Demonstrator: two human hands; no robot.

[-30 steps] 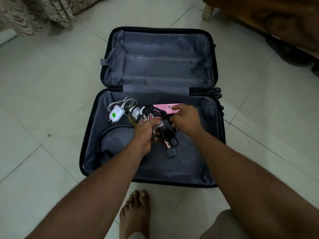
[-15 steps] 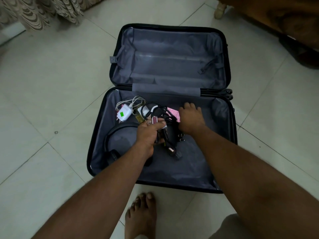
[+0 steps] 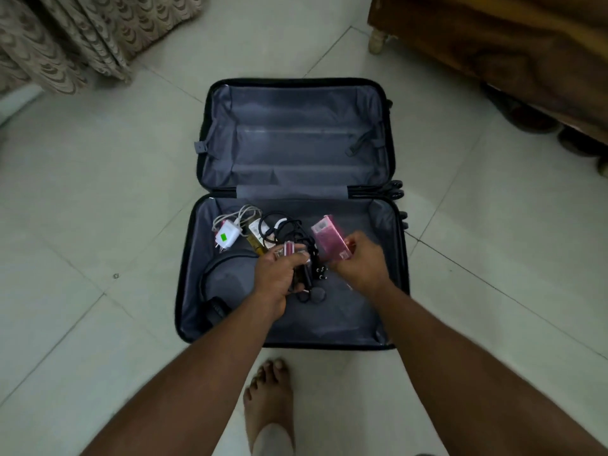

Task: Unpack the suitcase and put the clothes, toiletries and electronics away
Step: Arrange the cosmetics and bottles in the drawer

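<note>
My left hand (image 3: 279, 274) grips small toiletries and tangled black cables (image 3: 289, 230) (floppy, snag-prone); my right hand (image 3: 362, 261) pinches the light, stiff pink box (image 3: 329, 236) by its end.

Black suitcase (image 3: 393, 153) lies open on the floor, pink box (image 3: 329, 238) tilted among cables (image 3: 289, 230).

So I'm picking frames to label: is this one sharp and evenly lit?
Head view: the right hand and pink box are motion-blurred; the suitcase interior is dim; wide-angle bending shows at the edges; the white charger reads clearly.
</note>
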